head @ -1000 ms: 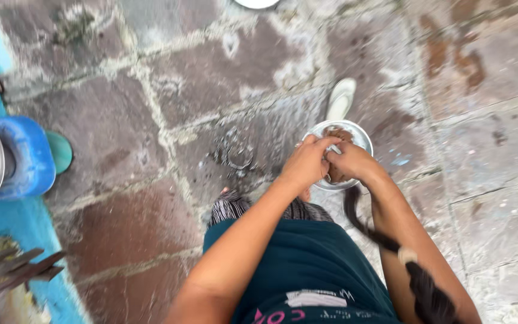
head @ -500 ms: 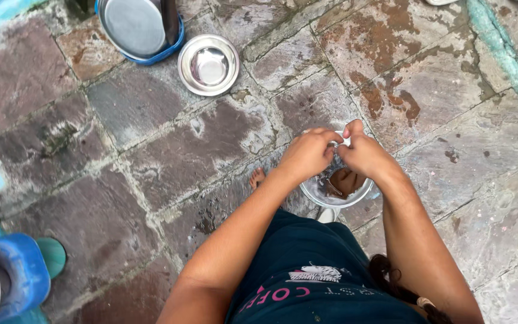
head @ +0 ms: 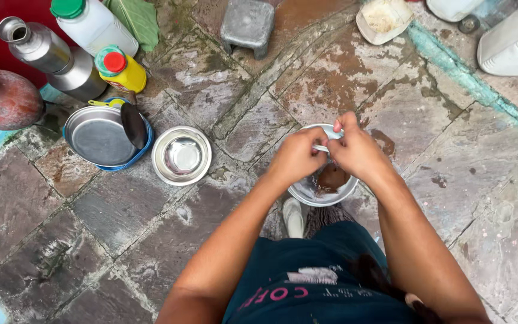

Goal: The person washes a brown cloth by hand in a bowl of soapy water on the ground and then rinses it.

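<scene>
Both hands meet over the steel bowl on the stone floor, just in front of the person's feet: the left hand and the right hand each have their grip curled tight, pinching a small pale object between the fingertips. A brown lump sits inside that bowl. Off to the left, an empty steel bowl lies beside a steel plate.

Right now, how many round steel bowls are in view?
2: an empty steel bowl on the stone floor beside a steel pan, and another bowl under both hands, mostly hidden.
</scene>
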